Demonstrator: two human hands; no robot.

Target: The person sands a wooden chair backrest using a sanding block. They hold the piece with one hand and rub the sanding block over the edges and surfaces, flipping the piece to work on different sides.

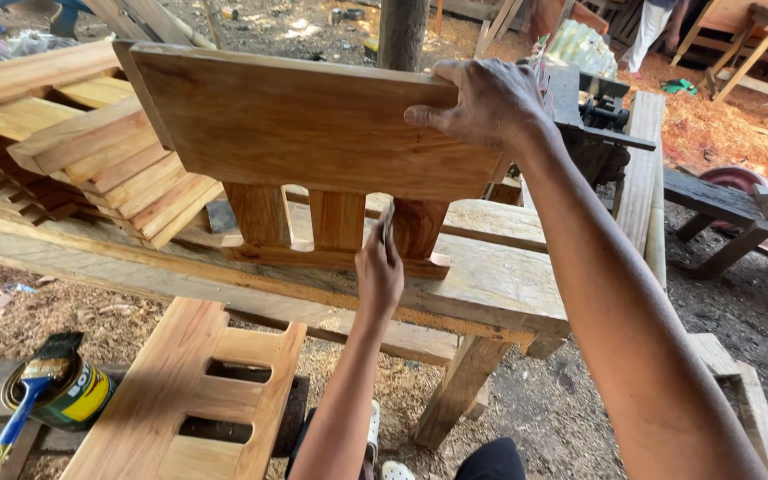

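Rough plank desk (491,284) runs across the middle of the view, sawdust on the ground under it. Standing on it is the wooden slatted panel (313,124), upright and tilted a bit, wide top board up, 3 short slats below running into a bottom rail that rests on the desk top. Left of it, a stack of similar wooden pieces (91,151) lies on the desk, touching or just beside the panel (cannot tell which). Nearer the camera, lower left, a second slatted panel (197,391) lies flat, well apart from the upright one. Right hand (491,102) grips the upper right corner of the upright panel's top board, fingers curled over the top edge, thumb pressed on the front face. Left hand (380,271) is below it, at the right-most slat, closed around a thin dark tool or scrap (388,222) (too small to tell what) that touches the slat near the gap. Far left bottom, an open tin can (68,396) with a yellow and green label, and a blue-handled brush (33,387) laid across its rim. Behind the right hand, a dark machine (602,116) sits on another bench. Top right, another person's legs (655,31) in light trousers, far off.
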